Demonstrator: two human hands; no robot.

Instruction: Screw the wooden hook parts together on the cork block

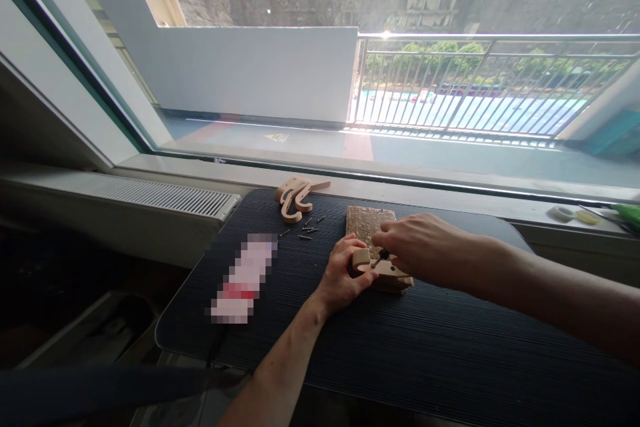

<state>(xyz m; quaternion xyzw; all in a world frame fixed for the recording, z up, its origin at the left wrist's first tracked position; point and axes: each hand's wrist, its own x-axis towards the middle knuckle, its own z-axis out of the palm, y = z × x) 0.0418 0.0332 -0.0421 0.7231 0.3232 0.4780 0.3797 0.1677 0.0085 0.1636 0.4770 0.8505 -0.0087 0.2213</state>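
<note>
A pale wooden hook (361, 257) lies across a rough, speckled block of board (367, 221) on the dark table. My left hand (341, 275) is closed round the hook's curved end and the block's left side, thumb along the near edge. In the fist of my right hand (423, 241) is a screwdriver (384, 254); its dark handle partly shows and its shaft slants down to the hook's face. A dark hole shows further right on the hook. Whether a screw sits under the tip, I cannot tell.
More wooden hooks (291, 201) lie at the table's back edge, with several loose screws (307, 231) in front of them. A blurred-out pink and white item (245, 277) is on the left of the dark table (280, 300). Beyond are a window sill and a radiator (165, 197).
</note>
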